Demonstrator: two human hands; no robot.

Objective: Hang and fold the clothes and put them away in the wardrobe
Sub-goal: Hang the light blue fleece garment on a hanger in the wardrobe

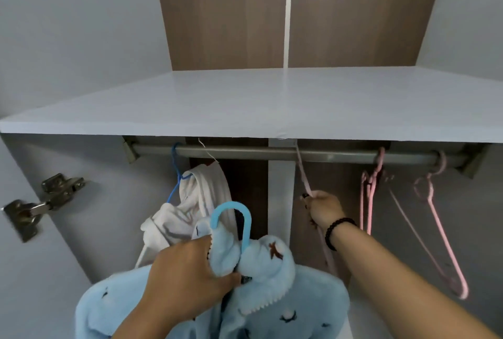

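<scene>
Two hands are up inside the wardrobe. Her left hand [187, 276], at lower centre of the frame, is closed around the collar of a fluffy light-blue fleece jacket with small dark figures [272, 306], gripping it at the neck of a light-blue plastic hanger [231, 218]. That hanger's hook stands upright, its open curl arching over toward the right, below the grey metal hanging rail [272, 154] and not on it. The jacket hangs down from the grip, its long axis running toward the bottom edge.

The right hand [324, 210], at centre right with a dark bead bracelet [336, 232] on the wrist, is curled around a thin pink wire hanger [304, 178] whose stem runs slanting up and left to the rail.

At centre left, a white ribbed garment [190, 202] hangs from a blue wire hanger [174, 175] hooked on the rail. Toward the right, more pink wire hangers [435, 216] hang from the rail, their frames slanting down to the right. A pale grey-blue shelf [272, 104] spans the frame just above the rail, and a metal door hinge [43, 202] sits at the left edge.
</scene>
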